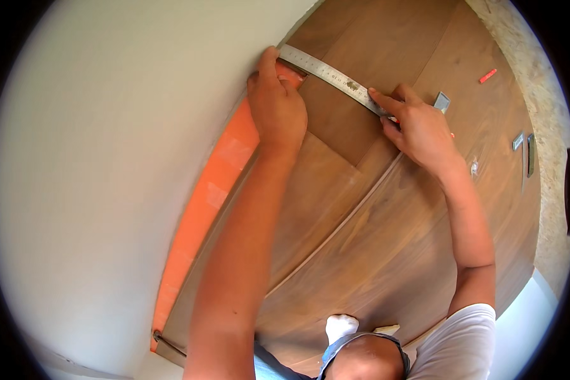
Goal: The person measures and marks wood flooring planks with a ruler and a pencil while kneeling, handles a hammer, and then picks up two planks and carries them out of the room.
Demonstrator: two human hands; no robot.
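A metal ruler (326, 71) lies across the brown wood-look floor planks (354, 209), one end against the pale wall. My left hand (277, 114) is at that wall end, fingers bent, with the index fingertip on the ruler's end. My right hand (421, 126) grips the other end, index finger laid along the ruler. Something small and red shows under its fingers, mostly hidden. Just past the right hand, a grey metal piece (442, 101) sticks out; whether it joins the ruler I cannot tell. Orange underlay (225, 155) is exposed between planks and wall, beneath my left wrist.
The pale wall (107, 158) rises along the left. A red stick (487, 76), a small grey piece (518, 141) and a dark narrow tool (531, 155) lie at right. A dark metal bar (171, 345) sits at the lower-left plank edge. My white-socked foot (341, 327) is near the bottom.
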